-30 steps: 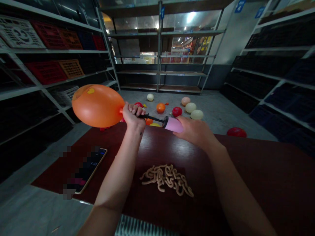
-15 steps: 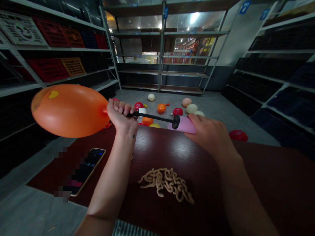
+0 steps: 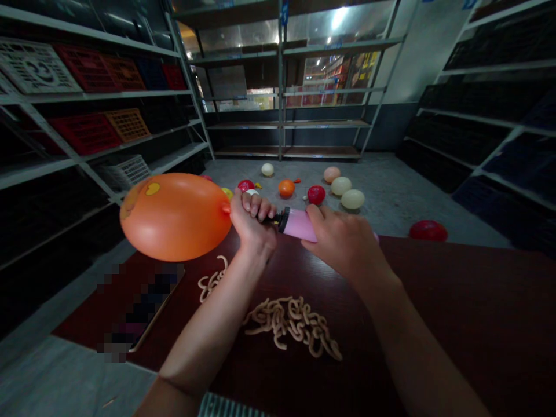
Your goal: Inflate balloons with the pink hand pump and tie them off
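While the left hand (image 3: 253, 223) is clenched around the neck of the orange balloon (image 3: 174, 217), the right hand (image 3: 343, 240) grasps the pink pump (image 3: 297, 225). The balloon hangs left, above the dark table (image 3: 456, 301); limp balloons (image 3: 295, 324) lie nearer.

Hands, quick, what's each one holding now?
Left hand: closed on the neck of the orange balloon.
Right hand: closed around the pink pump.

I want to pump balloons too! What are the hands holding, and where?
The left hand grips the orange balloon by its neck, at the black end of the pump. The right hand wraps its pink barrel.
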### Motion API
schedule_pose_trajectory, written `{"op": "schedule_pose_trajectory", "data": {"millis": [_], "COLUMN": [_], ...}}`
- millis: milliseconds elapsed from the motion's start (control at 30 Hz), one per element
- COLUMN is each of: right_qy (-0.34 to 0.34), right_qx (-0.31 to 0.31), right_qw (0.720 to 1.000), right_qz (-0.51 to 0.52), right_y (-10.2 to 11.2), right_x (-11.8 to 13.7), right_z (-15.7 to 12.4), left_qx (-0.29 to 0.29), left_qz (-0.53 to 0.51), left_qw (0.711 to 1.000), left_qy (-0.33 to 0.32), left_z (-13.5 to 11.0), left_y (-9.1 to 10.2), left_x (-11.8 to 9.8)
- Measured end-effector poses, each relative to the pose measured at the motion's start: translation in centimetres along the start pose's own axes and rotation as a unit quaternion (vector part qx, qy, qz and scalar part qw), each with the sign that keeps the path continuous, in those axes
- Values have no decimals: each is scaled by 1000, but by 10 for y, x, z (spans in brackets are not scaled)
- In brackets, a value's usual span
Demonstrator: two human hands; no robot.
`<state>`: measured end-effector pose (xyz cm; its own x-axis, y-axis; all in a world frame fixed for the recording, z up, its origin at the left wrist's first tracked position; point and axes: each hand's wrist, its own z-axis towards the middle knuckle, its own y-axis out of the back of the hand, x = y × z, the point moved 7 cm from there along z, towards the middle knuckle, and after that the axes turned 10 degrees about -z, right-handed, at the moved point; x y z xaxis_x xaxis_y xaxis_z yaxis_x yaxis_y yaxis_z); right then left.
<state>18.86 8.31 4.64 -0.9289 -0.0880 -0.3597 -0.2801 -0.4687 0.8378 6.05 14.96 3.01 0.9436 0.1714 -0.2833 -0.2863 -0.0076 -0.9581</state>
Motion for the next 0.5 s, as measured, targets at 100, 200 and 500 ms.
{"op": "schedule_pose_trajectory", "data": {"millis": [100,200,500], "right_qy": [-5,-18,-3], "right_qx": [7,10,53], "right_qw": [1000,999,996], "right_qz": [29,44,78], "right_y": [-3,-4,-4], "right_x": [3,3,-17], "right_z": [1,2,1], "left_qx": [-7,1,7], "left_qz": [0,0,-20], "left_qw": [1000,1000,998], "left_qy": [14,8,-58], "left_z": [10,19,43], "left_y": [2,1,3], "left_x": [-6,-18,-82]}}
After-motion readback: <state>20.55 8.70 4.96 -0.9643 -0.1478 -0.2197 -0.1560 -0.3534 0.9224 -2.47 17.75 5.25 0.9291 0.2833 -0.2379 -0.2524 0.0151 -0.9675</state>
